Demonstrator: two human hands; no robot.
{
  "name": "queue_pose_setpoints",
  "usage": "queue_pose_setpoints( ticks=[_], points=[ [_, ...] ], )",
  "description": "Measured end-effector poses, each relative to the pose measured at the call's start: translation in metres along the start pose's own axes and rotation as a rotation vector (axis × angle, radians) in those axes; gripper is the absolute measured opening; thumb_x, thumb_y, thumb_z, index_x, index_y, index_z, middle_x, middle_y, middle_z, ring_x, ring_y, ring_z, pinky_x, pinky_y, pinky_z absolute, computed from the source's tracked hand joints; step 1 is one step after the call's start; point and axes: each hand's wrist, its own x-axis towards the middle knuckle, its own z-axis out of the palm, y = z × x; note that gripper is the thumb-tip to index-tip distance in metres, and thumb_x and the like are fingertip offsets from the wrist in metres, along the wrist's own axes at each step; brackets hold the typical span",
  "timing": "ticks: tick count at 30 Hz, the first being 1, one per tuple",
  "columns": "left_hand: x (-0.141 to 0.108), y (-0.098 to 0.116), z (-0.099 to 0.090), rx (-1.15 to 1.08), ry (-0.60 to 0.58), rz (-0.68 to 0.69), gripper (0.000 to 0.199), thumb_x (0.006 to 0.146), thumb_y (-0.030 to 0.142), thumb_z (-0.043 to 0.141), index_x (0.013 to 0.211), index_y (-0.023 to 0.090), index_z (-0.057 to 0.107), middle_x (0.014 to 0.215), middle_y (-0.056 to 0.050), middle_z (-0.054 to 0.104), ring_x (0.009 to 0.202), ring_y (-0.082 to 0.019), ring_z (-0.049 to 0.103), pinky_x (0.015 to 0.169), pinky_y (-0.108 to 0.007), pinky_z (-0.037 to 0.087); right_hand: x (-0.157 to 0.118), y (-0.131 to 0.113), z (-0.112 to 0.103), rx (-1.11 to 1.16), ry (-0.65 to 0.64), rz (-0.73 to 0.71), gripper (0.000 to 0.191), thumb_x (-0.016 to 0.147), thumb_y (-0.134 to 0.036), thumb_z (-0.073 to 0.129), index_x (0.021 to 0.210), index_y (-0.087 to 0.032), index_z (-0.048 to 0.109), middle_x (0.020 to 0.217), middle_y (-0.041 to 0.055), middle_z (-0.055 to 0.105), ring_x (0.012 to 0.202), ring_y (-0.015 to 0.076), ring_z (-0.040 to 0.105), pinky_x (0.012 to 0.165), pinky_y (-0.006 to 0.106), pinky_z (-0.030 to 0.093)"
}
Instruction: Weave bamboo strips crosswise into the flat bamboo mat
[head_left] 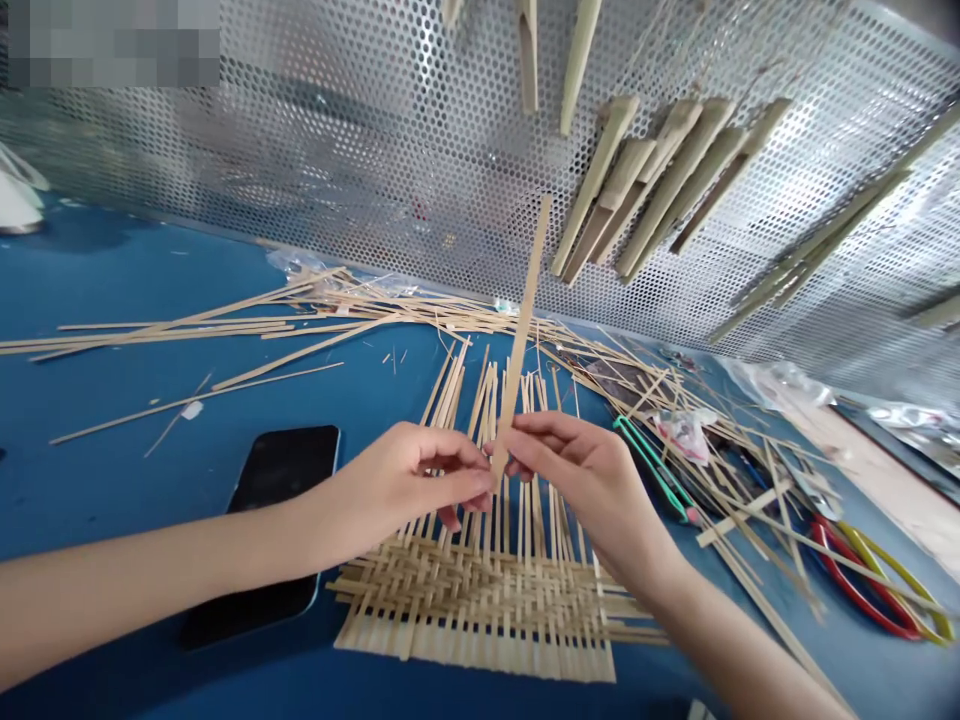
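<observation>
A flat bamboo strip stands nearly upright between my two hands, its top leaning slightly right. My left hand pinches it near the lower end, thumb and fingers pressed together. From the other side, the thumb and fingers of my right hand close on the same strip just above. Below both hands lies a partly woven bamboo mat, with crossing strips in its lower part and long loose strips fanning away behind it. The strip's very bottom is hidden by my fingers.
A black phone lies under my left forearm. Loose bamboo strips spread along the table's back. To the right are a green-edged cutter and red-and-yellow-handled pliers. Split bamboo pieces hang before a perforated metal panel.
</observation>
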Motion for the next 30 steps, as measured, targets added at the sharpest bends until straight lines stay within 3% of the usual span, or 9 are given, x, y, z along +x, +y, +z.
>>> queue_pose_setpoints(
  ticks=[4,10,15,22,26,30],
  points=[
    [0.002,-0.003,-0.003,0.038,0.064,0.073,0.014,0.085,0.032,0.064,0.08,0.02,0.07,0.074,0.004,0.068,0.062,-0.007,0.061,0.059,-0.014,0.051,-0.006,-0.001,0.001,-0.081,-0.075,0.018,0.008,0.07,-0.022,0.08,0.076,-0.02,0.075,0.071,-0.0025,0.073,0.068,0.0092,0.064,0.064,0.018,0.05],
    [0.001,-0.008,-0.002,0.075,0.086,0.04,0.016,0.081,0.036,0.065,0.079,0.021,0.071,0.074,0.002,0.069,0.067,-0.012,0.065,0.065,-0.02,0.055,-0.011,0.0,0.003,-0.301,-0.07,-0.039,0.01,0.083,-0.026,0.068,0.08,-0.022,0.077,0.071,-0.002,0.072,0.067,0.0102,0.062,0.064,0.02,0.048],
    [-0.001,-0.007,-0.003,0.293,0.122,0.051,0.023,0.082,0.04,0.059,0.078,0.02,0.07,0.07,0.001,0.068,0.064,-0.013,0.062,0.057,-0.02,0.047,-0.015,0.001,0.008,-0.423,-0.055,-0.08,0.015,0.085,-0.024,0.063,0.075,-0.02,0.073,0.068,-0.0028,0.069,0.062,0.0092,0.058,0.058,0.019,0.045],
    [-0.002,-0.009,-0.004,0.569,0.138,0.175,0.023,0.084,0.035,0.055,0.076,0.019,0.069,0.061,0.002,0.062,0.054,-0.009,0.051,0.048,-0.018,0.034,-0.02,0.003,0.01,-0.621,-0.058,-0.088,0.019,0.086,-0.024,0.056,0.07,-0.018,0.063,0.062,-0.003,0.059,0.056,0.0092,0.048,0.051,0.021,0.036],
    [-0.002,-0.008,-0.003,0.629,0.158,0.196,0.021,0.085,0.03,0.055,0.075,0.018,0.068,0.063,0.002,0.063,0.057,-0.009,0.055,0.053,-0.019,0.036,-0.023,0.002,0.011,-0.68,-0.059,-0.095,0.018,0.083,-0.023,0.053,0.068,-0.019,0.06,0.061,-0.0025,0.056,0.056,0.01,0.045,0.052,0.023,0.034],
    [0.001,-0.008,-0.003,0.555,0.151,0.153,0.019,0.083,0.031,0.057,0.075,0.019,0.069,0.064,0.003,0.064,0.057,-0.01,0.055,0.054,-0.02,0.038,-0.023,-0.001,0.01,-0.649,-0.087,-0.062,0.016,0.081,-0.023,0.053,0.067,-0.019,0.057,0.062,-0.0022,0.055,0.057,0.0107,0.044,0.053,0.025,0.035]
  ],
)
